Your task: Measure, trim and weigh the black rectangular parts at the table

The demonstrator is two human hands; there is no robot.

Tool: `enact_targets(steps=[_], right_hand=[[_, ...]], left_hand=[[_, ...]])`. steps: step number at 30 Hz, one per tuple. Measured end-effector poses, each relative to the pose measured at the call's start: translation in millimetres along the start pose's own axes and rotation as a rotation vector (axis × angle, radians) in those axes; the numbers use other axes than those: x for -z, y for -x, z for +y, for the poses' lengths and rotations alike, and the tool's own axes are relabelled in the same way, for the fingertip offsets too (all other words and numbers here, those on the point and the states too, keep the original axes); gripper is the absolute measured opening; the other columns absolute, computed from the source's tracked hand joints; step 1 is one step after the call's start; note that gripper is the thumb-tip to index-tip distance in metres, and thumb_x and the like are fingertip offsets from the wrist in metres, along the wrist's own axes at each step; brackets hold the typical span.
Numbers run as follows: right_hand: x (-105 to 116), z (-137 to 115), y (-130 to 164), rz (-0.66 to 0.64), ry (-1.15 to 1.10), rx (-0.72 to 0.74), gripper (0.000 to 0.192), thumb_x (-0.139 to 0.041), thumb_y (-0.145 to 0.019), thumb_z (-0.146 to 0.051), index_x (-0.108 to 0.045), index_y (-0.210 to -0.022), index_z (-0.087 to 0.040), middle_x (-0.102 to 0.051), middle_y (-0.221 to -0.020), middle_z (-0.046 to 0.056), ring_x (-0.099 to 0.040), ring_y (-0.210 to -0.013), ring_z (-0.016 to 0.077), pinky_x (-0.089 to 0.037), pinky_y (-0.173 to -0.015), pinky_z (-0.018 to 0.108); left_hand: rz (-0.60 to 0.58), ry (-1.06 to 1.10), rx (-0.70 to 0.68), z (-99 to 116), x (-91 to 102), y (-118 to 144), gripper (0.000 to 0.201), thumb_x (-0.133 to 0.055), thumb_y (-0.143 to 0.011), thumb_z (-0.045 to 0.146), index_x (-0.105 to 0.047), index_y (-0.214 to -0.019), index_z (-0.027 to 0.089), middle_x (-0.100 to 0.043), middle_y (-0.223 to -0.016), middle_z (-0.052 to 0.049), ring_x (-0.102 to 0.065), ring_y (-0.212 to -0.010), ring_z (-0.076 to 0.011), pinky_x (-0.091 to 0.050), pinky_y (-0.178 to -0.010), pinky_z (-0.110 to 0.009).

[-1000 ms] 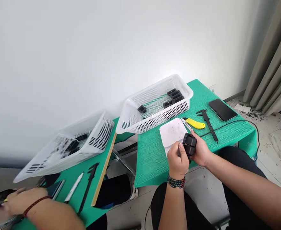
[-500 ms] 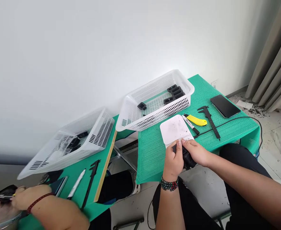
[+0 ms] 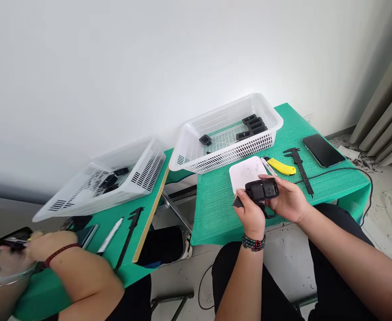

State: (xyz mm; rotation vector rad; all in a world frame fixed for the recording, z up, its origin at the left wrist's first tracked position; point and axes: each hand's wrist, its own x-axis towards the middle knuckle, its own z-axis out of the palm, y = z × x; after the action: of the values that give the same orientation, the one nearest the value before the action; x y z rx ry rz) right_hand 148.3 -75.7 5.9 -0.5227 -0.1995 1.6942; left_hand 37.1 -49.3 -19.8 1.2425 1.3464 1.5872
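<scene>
Over the near edge of the green-covered table, my left hand (image 3: pixel 252 213) grips a black plastic part (image 3: pixel 262 189), thumb pressed near its left end. The part has a hollow, frame-like face turned up toward me. My right hand (image 3: pixel 291 201) closes round its right end, with some fingers hidden behind it. A small dark flap (image 3: pixel 238 201) sticks out at the left thumb. More black material shows beneath the part, its shape unclear. Just beyond my hands lies a white square flat device (image 3: pixel 244 171) with dark specks on it.
A white basket (image 3: pixel 196 166) holds several black parts. Right of the white device lie a marker (image 3: pixel 268 166), yellow utility knife (image 3: pixel 283 167), black caliper (image 3: pixel 301 169) and phone (image 3: pixel 323 150). At the left table, a co-worker's hands (image 3: pixel 44 246) work beside another basket (image 3: pixel 142 178). A cable crosses the right side.
Both my hands have lifted and shifted right, off the white device's near edge. The black part is now turned so its hollow face shows. The view has shifted slightly.
</scene>
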Motion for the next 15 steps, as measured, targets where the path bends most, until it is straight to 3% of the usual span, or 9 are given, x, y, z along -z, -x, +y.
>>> enact_targets(steps=[4,7,10,15], right_hand=[[-9,9,1,0.019,-0.098,0.048,0.022,-0.061,-0.097,-0.032,-0.072,-0.111,-0.019,-0.081,-0.101,0.006,-0.075,-0.084,0.0195,-0.058,-0.071,0.03],[-11,9,-3,0.08,-0.176,0.092,0.023,-0.058,-0.099,-0.039,-0.07,-0.112,-0.024,-0.081,-0.099,0.003,-0.075,-0.086,0.0212,-0.06,-0.076,0.034],[-11,7,-6,0.181,-0.238,0.084,0.022,-0.055,-0.099,-0.04,-0.071,-0.097,-0.024,-0.078,-0.081,0.001,-0.073,-0.074,0.0201,-0.06,-0.071,0.032],[-14,12,-8,0.379,-0.251,0.079,0.034,-0.047,-0.098,-0.039,-0.059,-0.07,-0.024,-0.065,-0.06,-0.002,-0.06,-0.053,0.0157,-0.054,-0.057,0.027]], left_hand=[[-0.08,0.007,-0.079,6,-2.0,5,0.062,-0.04,-0.098,0.073,-0.066,-0.08,0.019,-0.073,-0.079,-0.008,-0.067,-0.077,-0.0209,-0.053,-0.07,-0.031],[-0.196,-0.073,-0.197,7,1.2,7,0.057,-0.036,-0.104,0.064,-0.059,-0.075,0.02,-0.066,-0.071,-0.006,-0.061,-0.069,-0.019,-0.048,-0.066,-0.031],[-0.322,-0.241,-0.348,5,4.6,8,0.049,-0.034,-0.107,0.052,-0.046,-0.069,0.023,-0.053,-0.062,-0.001,-0.048,-0.058,-0.0165,-0.036,-0.057,-0.03],[-0.377,-0.362,-0.507,4,7.0,6,0.041,-0.034,-0.107,0.042,-0.036,-0.07,0.025,-0.044,-0.06,0.0,-0.041,-0.055,-0.0171,-0.028,-0.056,-0.033]])
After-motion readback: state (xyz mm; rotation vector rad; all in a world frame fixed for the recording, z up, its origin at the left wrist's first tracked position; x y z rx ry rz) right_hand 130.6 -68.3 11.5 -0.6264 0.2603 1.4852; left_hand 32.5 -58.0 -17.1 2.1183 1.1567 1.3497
